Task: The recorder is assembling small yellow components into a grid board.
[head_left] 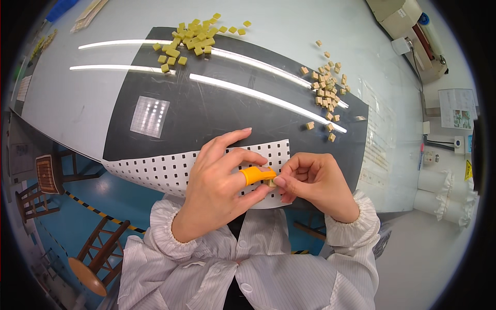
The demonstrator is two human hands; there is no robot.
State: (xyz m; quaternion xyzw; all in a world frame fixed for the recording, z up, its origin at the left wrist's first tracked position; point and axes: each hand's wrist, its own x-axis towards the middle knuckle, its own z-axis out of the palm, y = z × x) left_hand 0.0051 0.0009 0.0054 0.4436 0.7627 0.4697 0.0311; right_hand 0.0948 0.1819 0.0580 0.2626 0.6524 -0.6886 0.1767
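Note:
Over a white sheet with rows of black squares (165, 173), my two hands meet. My left hand (214, 178) wears an orange finger sleeve (254, 175) on one finger. Between that finger and the thumb is a small tan block (271, 183), mostly covered. The other fingers of this hand stretch out over the sheet. My right hand (315, 178) is closed in a pinch, thumb and index finger touching the right side of the block. Whatever else those fingertips hold is hidden.
Loose yellow-green square pieces (194, 37) are heaped on the black mat (232, 103) at far left. Several small tan blocks (323, 85) lie scattered at far right. A clear gridded sheet (150, 116) lies on the mat's left. Wooden stools (95, 258) stand on the blue floor.

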